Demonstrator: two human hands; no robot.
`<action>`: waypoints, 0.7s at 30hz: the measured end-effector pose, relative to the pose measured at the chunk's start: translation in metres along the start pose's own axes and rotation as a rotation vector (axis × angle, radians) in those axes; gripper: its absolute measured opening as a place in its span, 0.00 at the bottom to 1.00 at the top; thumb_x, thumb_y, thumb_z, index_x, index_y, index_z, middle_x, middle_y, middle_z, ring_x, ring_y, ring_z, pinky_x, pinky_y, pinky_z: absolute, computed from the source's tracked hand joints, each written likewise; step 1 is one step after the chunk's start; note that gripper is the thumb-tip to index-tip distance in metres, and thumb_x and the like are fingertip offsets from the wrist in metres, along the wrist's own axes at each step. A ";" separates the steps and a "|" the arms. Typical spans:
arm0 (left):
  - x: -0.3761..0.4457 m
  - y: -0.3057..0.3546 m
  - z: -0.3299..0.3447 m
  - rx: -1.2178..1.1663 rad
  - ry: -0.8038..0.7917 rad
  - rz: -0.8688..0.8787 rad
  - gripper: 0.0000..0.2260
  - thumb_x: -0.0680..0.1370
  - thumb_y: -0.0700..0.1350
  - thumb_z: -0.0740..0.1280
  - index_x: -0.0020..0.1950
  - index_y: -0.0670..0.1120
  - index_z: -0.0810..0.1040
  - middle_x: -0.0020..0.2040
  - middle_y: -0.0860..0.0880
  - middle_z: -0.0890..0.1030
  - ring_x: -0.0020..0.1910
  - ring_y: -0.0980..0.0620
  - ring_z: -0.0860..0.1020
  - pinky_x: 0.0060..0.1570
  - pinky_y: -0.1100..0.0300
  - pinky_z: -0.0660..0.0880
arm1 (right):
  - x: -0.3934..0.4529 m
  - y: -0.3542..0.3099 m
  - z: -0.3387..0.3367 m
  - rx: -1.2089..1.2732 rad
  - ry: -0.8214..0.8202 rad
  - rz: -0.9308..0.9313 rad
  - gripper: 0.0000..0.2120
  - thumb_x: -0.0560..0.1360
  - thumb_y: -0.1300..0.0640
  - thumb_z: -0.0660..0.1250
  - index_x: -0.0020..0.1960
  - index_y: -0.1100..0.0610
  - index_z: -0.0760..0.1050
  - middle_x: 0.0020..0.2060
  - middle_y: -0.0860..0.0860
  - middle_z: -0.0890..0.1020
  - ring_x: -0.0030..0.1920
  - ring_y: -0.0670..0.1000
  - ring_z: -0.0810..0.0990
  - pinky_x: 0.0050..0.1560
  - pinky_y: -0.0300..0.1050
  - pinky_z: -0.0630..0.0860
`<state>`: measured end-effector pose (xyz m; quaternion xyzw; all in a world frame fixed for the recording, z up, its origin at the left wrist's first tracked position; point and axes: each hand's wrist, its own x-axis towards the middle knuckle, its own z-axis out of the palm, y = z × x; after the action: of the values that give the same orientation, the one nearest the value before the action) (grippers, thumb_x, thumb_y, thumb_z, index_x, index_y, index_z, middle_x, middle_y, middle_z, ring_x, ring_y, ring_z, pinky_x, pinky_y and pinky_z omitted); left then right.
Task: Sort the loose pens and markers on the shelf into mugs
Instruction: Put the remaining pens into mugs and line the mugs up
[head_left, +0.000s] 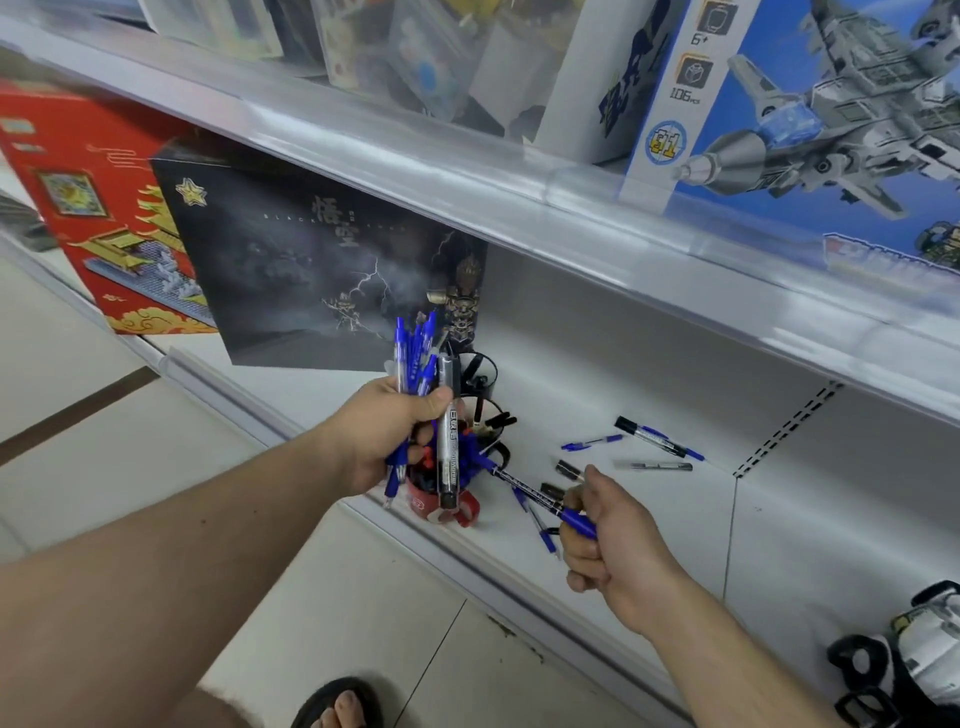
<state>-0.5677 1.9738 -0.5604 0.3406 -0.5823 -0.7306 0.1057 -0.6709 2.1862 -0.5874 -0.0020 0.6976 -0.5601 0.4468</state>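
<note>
gathering is the step in hand, judged from how things lie; left hand (387, 436) is clenched round a bunch (415, 358) of blue pens plus one grey marker (447, 441), held upright just above the red mug (441, 506); right hand (608, 540) pinches a blue-capped pen (540, 496) between thumb and curled fingers, its far end pointing toward the mugs; that pen seems lifted off the shelf (649, 519), though whether its tip touches the red mug i cannot tell.

next move, as i judge it, calls for passing the pinched pen into a mug or into the left bunch, then reaching back for the strays; the full left fist leaves little room, so unloading it first may be wiser; a loose pen could slip from so fat a bunch.

pens look slim, with blue caps and clips; the marker is thicker, grey with black ends and printed lettering; the red mug stands at the shelf's front edge and already holds blue and red ones; a black mug (478, 374) behind it and another dark mug (488, 421) between them hold a few dark pens; loose ones lie on the white shelf to the right: a small blue pen (592, 442), a black-capped marker (652, 437), a grey pen (660, 466), two short black pieces (569, 470) near the right thumb, and a blue pen (540, 530) under the right hand.
</note>
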 end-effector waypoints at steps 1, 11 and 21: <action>0.000 -0.002 -0.009 0.005 0.019 -0.006 0.10 0.80 0.43 0.66 0.53 0.36 0.79 0.26 0.48 0.69 0.23 0.53 0.64 0.24 0.63 0.63 | 0.005 0.001 0.005 -0.059 0.044 -0.049 0.14 0.82 0.51 0.55 0.40 0.55 0.64 0.25 0.50 0.61 0.25 0.49 0.57 0.29 0.43 0.61; 0.001 -0.001 -0.064 -0.099 0.176 0.016 0.05 0.78 0.42 0.70 0.49 0.42 0.75 0.44 0.42 0.75 0.27 0.53 0.66 0.22 0.64 0.67 | 0.048 -0.021 0.054 -0.533 0.240 -0.677 0.08 0.73 0.60 0.71 0.41 0.48 0.79 0.36 0.46 0.81 0.35 0.46 0.77 0.40 0.40 0.75; 0.003 0.004 -0.078 -0.143 0.179 0.027 0.06 0.77 0.42 0.71 0.50 0.43 0.76 0.45 0.42 0.74 0.27 0.54 0.67 0.22 0.64 0.67 | 0.104 -0.011 0.097 -0.981 0.235 -0.854 0.13 0.80 0.57 0.64 0.62 0.57 0.80 0.55 0.54 0.81 0.54 0.54 0.79 0.53 0.38 0.71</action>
<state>-0.5229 1.9102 -0.5654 0.3882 -0.5213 -0.7356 0.1909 -0.6784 2.0538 -0.6409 -0.4208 0.8538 -0.3017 0.0536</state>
